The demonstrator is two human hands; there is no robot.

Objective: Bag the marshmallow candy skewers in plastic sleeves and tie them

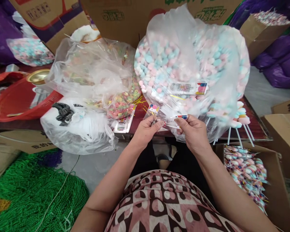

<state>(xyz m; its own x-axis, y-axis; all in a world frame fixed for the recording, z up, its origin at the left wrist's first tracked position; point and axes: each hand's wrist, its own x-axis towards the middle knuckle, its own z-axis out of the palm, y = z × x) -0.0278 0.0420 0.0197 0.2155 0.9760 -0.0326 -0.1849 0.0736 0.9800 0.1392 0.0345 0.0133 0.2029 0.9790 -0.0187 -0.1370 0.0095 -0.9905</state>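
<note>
My left hand (148, 130) is closed in a pinch on a small clear printed plastic bag (153, 109). My right hand (194, 129) also pinches thin clear plastic, with a blue and red printed strip (181, 116) at its fingertips. Whether both hands hold one bag or two, I cannot tell. Just beyond them lies a big clear sack of pink, blue and white marshmallows (157, 61), with another printed bag (188, 88) on top. Gold twist ties (145, 109) are scattered left of centre. Marshmallow sticks (243, 117) lie to the right, their white ends over the table edge.
Left on the table (258, 124) are a sack of ring-shaped gummies (120, 103), a white plastic bag (87, 129) with a black hair claw, and a red basin (19, 100). A carton (275, 174) of wrapped candy sticks stands low right. Green stringy material (38, 193) covers the floor left.
</note>
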